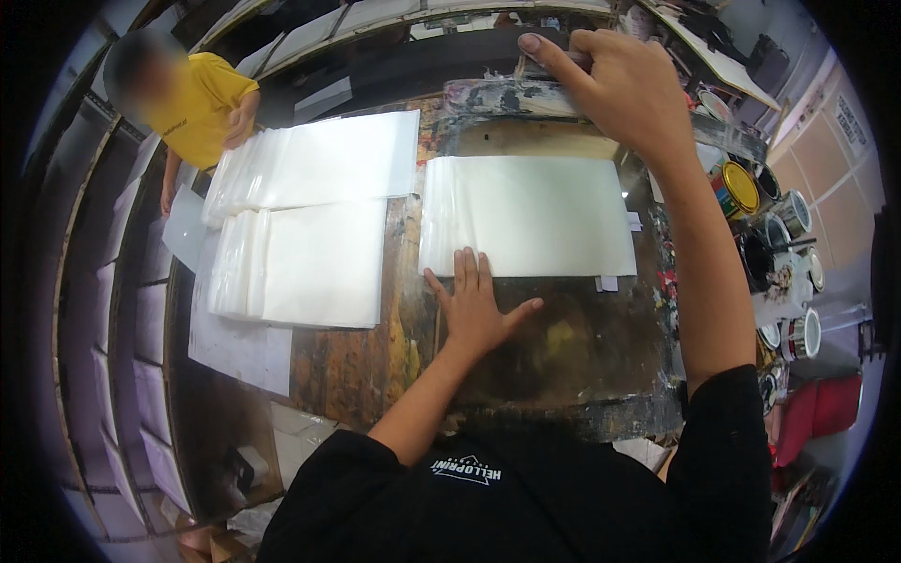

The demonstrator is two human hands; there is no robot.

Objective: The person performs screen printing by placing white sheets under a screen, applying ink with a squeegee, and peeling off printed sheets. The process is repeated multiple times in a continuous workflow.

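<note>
A whitish, glossy plastic sheet or thin stack (544, 211) lies on a dark, stained work board (563, 347) in front of me, its left end rippled. Small white tabs (608, 282) stick out at its lower and right edges. My left hand (477, 314) is spread out, fingertips on the sheet's near edge and thumb pointing right. Raised at the far side, my right hand (624, 84) has curled fingers and its thumb stretched left, above a paint-crusted wooden bar (511, 97). Whatever its fingers hold, if anything, is hidden.
Left of the board lie two fanned piles of similar sheets, a far pile (328, 159) and a near pile (319, 267). A person in a yellow shirt (211, 103) stands at the far left, by racks (141, 310). Paint cans (741, 188) crowd the right side.
</note>
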